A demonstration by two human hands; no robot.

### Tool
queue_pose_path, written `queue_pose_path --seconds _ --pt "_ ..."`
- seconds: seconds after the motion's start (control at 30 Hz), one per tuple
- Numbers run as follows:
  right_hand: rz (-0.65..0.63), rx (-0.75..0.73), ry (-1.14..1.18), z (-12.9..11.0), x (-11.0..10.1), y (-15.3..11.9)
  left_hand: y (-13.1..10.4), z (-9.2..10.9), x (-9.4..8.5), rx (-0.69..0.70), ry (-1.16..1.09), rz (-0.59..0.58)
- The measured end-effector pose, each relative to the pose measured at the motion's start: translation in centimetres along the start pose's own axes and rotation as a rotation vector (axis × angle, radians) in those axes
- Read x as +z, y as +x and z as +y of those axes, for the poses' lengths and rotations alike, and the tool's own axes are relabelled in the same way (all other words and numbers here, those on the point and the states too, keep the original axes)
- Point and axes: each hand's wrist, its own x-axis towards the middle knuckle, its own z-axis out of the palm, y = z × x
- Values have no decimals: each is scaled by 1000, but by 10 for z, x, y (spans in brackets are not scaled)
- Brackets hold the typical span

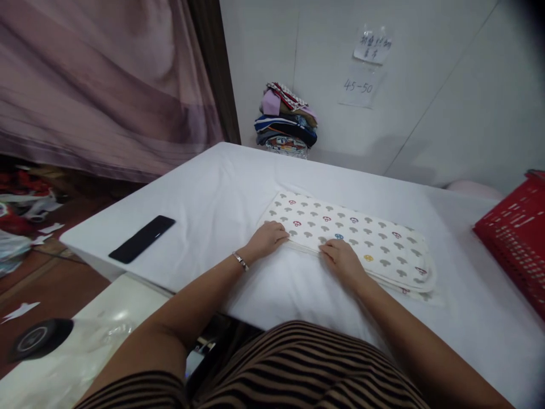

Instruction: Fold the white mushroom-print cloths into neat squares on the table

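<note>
A folded white cloth printed with small grey, red, blue and yellow mushrooms lies flat on the white-covered table. It is longer than it is wide, and several layers show along its near edge. My left hand has its fingers closed on the cloth's near left corner. Further right along the same edge, my right hand pinches the layers, thumb and fingers together. Both hands partly cover the edge they grip.
A black phone-like slab lies on the table's left side. At the right edge stands a red plastic basket. Stacked folded clothes sit behind the table by the wall, and a pinkish curtain hangs at left.
</note>
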Motion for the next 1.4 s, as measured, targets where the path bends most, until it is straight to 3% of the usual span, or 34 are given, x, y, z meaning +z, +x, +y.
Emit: queue_pose_path --seconds 0.23,0.4,0.77,1.1,1.27,1.4 --pt "68 -20 -26 -4 7 -2 -7 0 -1 47 65 17" --pt "42 -45 -98 -6 7 -5 -15 -4 2 58 72 11" --pt "78 -96 -130 -3 14 -9 -43 -32 -25 -64 148 29" --pt "86 -99 -119 -2 16 -9 -47 -30 -26 -81 216 20" --pt "53 -92 -98 -7 9 -11 -51 -33 -29 -59 153 55" --pt "70 -66 -47 0 -7 -30 -53 -41 -27 -95 127 99"
